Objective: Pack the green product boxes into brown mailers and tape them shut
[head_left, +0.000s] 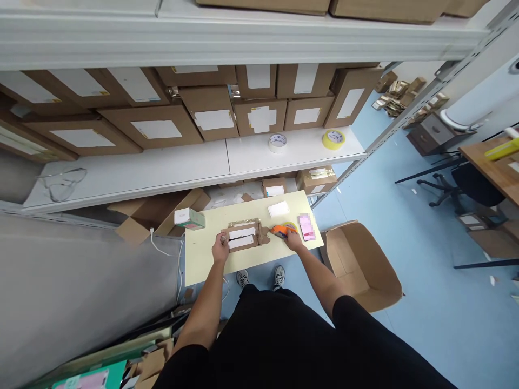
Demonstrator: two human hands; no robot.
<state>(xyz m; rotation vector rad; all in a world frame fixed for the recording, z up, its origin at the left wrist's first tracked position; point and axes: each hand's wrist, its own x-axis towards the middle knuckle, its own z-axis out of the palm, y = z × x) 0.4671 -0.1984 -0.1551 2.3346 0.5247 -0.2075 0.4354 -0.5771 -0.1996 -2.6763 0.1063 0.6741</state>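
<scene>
On the pale yellow table (211, 265), my left hand (220, 248) grips the left edge of a small flat cardboard box (242, 243). White label strips and brown tape show on the box's top, and a flap sticks out on its right. My right hand (293, 241) is closed around an orange tape dispenser (279, 230) just right of that flap. A yellow ring, seemingly its tape roll, shows behind it. Nearby lie a white packet (278, 209) and a pink item (307, 227), blurred out. A white and green small box (190, 219) stands at the table's left end.
Behind the table, a shelf (174, 167) holds several labelled cartons (162, 127), a white tape roll (278, 143) and a yellow tape roll (333, 139). One open carton (360, 265) stands on the floor at right, another (162, 216) lies at left. A white cable (179, 270) hangs nearby.
</scene>
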